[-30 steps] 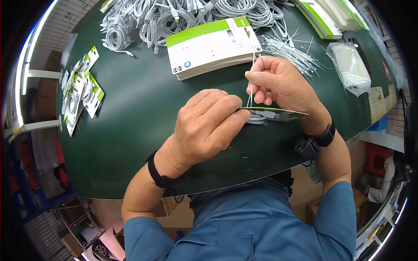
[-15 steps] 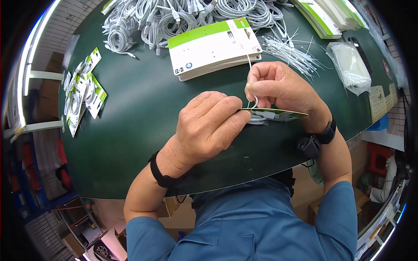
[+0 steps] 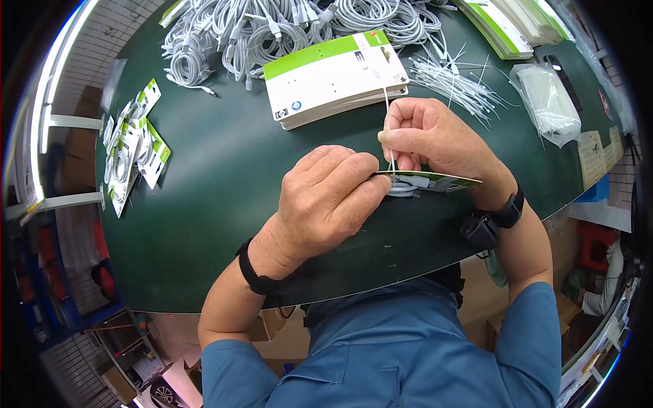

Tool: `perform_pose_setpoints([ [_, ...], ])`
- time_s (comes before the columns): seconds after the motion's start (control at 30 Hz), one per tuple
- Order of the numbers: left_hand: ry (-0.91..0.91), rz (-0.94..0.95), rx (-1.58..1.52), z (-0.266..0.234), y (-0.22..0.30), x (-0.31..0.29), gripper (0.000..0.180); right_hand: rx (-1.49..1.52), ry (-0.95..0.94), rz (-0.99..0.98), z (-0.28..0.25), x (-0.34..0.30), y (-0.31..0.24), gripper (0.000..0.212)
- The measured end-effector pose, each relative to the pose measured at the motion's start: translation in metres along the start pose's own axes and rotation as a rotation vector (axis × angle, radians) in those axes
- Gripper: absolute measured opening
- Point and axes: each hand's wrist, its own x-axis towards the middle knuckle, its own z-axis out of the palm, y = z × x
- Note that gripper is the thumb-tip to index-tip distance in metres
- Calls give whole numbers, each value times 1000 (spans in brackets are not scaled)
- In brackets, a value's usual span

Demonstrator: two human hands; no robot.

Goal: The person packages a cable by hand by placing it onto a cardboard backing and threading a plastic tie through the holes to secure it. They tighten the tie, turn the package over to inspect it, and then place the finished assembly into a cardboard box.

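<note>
My left hand (image 3: 330, 197) is closed on the left end of a green-edged backing card (image 3: 466, 181), seen nearly edge-on. On the card's near side lies a light grey coiled USB cable (image 3: 408, 185), partly hidden by my fingers. My right hand (image 3: 442, 139) is closed behind the card, thumb and fingers pinching a thin white cable tie (image 3: 386, 102). The tie runs up past my thumb and down to the card's upper edge. Where it passes through the card is hidden.
A stack of white-and-green cards (image 3: 333, 78) lies ahead, with grey coiled cables (image 3: 272, 34) behind. Loose cable ties (image 3: 459, 85) and a bag of ties (image 3: 551, 102) are at right. Carded cables (image 3: 129, 146) lie at left on the green table (image 3: 224, 170). More cards (image 3: 500, 30) sit far right.
The tie's curved loop by the card has straightened into a taut line between my right fingers and the card. My right thumb has shifted slightly left; my left hand keeps its hold.
</note>
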Motion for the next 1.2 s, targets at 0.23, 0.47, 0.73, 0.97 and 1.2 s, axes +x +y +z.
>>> perform_pose_setpoints([
  [0.23, 10, 3, 3, 1, 0, -1, 29, -76, -98, -26, 2, 0, -2, 12],
  [0.47, -12, -21, 16, 1, 1, 1, 29, 17, -125, -26, 0, -1, -2, 13],
  [0.73, -25, -39, 59, -2, 6, 8, 22, 24, -202, -28, -12, 0, 2, 12],
  [0.97, -58, -18, 124, -3, 11, 13, 16, 199, -136, 26, -12, -2, -7, 11],
  [1.2, -83, 3, 73, -3, 5, 12, 16, -3, -225, -40, -15, 1, 3, 13],
])
